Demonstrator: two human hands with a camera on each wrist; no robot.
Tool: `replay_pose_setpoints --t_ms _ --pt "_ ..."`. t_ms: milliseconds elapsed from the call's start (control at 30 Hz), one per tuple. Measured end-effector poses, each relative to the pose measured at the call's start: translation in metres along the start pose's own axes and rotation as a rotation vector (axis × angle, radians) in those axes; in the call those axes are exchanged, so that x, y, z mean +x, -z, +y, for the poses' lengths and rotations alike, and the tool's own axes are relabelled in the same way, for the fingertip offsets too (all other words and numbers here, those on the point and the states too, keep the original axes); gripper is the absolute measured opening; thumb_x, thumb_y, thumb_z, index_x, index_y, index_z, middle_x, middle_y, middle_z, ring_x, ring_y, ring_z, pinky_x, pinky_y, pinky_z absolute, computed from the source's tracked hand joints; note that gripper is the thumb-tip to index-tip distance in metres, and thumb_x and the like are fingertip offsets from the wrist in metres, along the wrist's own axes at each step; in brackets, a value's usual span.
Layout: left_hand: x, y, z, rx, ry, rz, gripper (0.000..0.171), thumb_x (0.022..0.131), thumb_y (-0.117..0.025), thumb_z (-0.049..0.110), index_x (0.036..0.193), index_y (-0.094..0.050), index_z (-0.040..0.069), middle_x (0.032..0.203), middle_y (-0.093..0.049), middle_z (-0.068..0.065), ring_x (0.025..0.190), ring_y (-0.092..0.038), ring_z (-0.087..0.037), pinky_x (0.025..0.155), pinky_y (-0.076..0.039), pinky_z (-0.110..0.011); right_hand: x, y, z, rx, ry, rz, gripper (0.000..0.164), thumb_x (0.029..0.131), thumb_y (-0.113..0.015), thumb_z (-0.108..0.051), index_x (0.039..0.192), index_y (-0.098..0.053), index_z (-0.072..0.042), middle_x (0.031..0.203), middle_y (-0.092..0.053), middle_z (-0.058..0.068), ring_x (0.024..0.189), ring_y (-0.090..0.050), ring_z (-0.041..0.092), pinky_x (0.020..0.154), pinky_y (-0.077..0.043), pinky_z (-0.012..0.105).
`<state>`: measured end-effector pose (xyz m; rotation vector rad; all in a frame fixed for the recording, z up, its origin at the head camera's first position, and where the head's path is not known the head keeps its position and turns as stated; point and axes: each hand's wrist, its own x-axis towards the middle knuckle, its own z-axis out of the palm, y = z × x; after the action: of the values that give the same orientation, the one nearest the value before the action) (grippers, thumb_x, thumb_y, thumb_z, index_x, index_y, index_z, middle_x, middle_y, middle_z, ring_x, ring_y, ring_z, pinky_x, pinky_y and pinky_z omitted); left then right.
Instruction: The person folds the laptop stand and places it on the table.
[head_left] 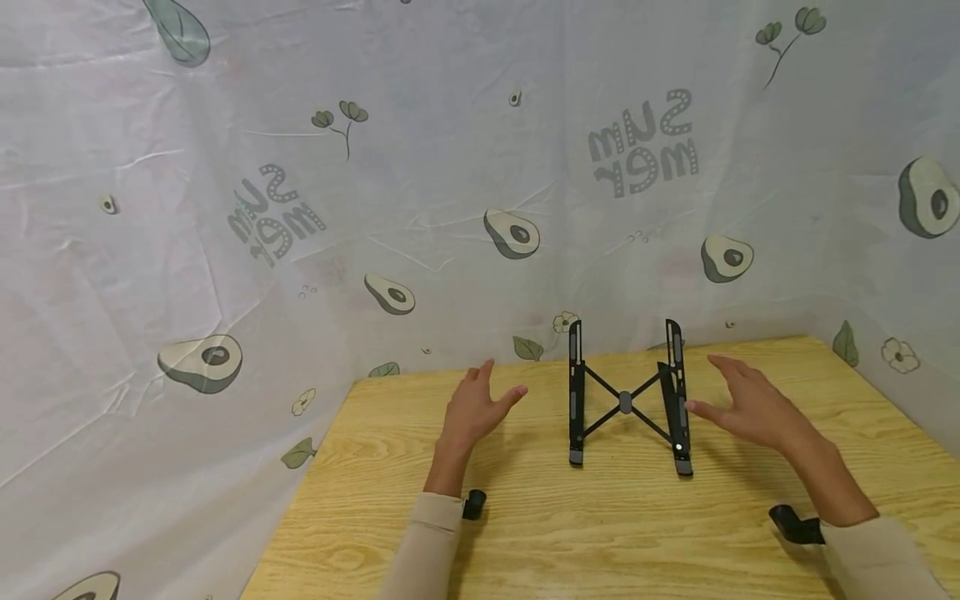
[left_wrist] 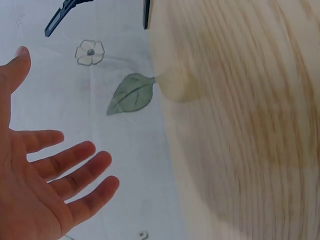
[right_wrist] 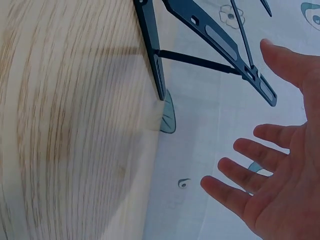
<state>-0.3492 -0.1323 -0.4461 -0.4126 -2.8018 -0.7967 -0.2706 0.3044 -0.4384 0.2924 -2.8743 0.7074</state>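
A black folding laptop stand (head_left: pixel 626 402) is set up on the wooden table, its two slanted side rails joined by crossed bars. To its left, my left hand (head_left: pixel 474 410) is held apart from it with fingers spread and nothing in them. On the other side, my right hand (head_left: pixel 757 406) is close to the right rail, fingers extended and holding nothing. The right wrist view shows the stand's side arms (right_wrist: pixel 210 37) beyond the thumb, with a gap between. Only small ends of the stand (left_wrist: pixel 67 15) appear at the top of the left wrist view.
The wooden table (head_left: pixel 525 533) meets a pale curtain (head_left: pixel 450 167) printed with avocados, leaves and flowers along its back and left edges. A black wrist mount shows at each sleeve cuff (head_left: pixel 435 512).
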Motion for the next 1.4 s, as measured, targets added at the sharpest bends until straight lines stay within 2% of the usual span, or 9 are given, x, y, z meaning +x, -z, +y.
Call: replay_pose_setpoints --t_ms 300,533,733,933,1100,1400 --pt "0.004 -0.011 0.014 -0.015 -0.002 -0.001 0.092 0.100 -0.062 0.069 0.166 -0.040 0.009 0.159 -0.051 -0.028 0.137 -0.059 -0.050 0.105 -0.054 -0.067 0.004 -0.007 -0.005 0.031 0.003 0.001 0.103 0.100 -0.073 -0.055 0.161 -0.029 0.015 0.159 -0.033 0.047 0.140 -0.036 0.071 0.107 -0.035 0.084" --pt "0.007 -0.019 0.026 -0.052 -0.014 -0.016 0.090 0.101 -0.064 0.066 0.167 -0.040 0.010 0.161 -0.049 -0.027 0.140 -0.057 -0.050 0.108 -0.052 -0.068 0.005 -0.014 -0.005 0.076 0.033 0.031 0.097 0.101 -0.074 -0.048 0.160 -0.031 0.016 0.158 -0.038 0.045 0.133 -0.049 0.066 0.100 -0.046 0.078" --pt "0.010 -0.025 0.038 -0.083 -0.045 -0.030 0.089 0.102 -0.063 0.065 0.165 -0.041 0.007 0.161 -0.049 -0.027 0.142 -0.055 -0.050 0.110 -0.051 -0.067 0.006 -0.018 -0.006 0.105 0.045 0.050 0.093 0.101 -0.075 -0.041 0.161 -0.031 0.015 0.158 -0.041 0.042 0.135 -0.051 0.063 0.101 -0.048 0.076" --pt "0.015 -0.035 0.045 -0.082 -0.049 -0.042 0.087 0.102 -0.061 0.066 0.166 -0.041 0.011 0.161 -0.050 -0.026 0.140 -0.057 -0.049 0.109 -0.052 -0.066 0.007 -0.021 -0.009 0.130 0.053 0.065 0.091 0.102 -0.076 -0.036 0.161 -0.030 0.016 0.156 -0.043 0.042 0.134 -0.054 0.063 0.097 -0.055 0.072" --pt "0.017 -0.041 0.048 -0.084 -0.045 -0.046 0.086 0.102 -0.060 0.068 0.167 -0.041 0.014 0.161 -0.050 -0.024 0.140 -0.058 -0.048 0.108 -0.053 -0.065 0.010 -0.025 -0.013 0.156 0.037 0.069 0.090 0.102 -0.076 -0.034 0.162 -0.029 0.015 0.157 -0.042 0.041 0.134 -0.054 0.063 0.098 -0.055 0.070" --pt "0.017 -0.050 0.054 -0.120 -0.086 -0.024 0.081 0.104 -0.061 0.064 0.165 -0.044 0.014 0.147 -0.062 -0.017 0.119 -0.070 -0.033 0.095 -0.061 -0.052 0.010 -0.029 -0.019 0.188 0.018 0.081 0.086 0.104 -0.075 -0.030 0.161 -0.030 0.015 0.156 -0.043 0.041 0.133 -0.056 0.060 0.100 -0.056 0.068"
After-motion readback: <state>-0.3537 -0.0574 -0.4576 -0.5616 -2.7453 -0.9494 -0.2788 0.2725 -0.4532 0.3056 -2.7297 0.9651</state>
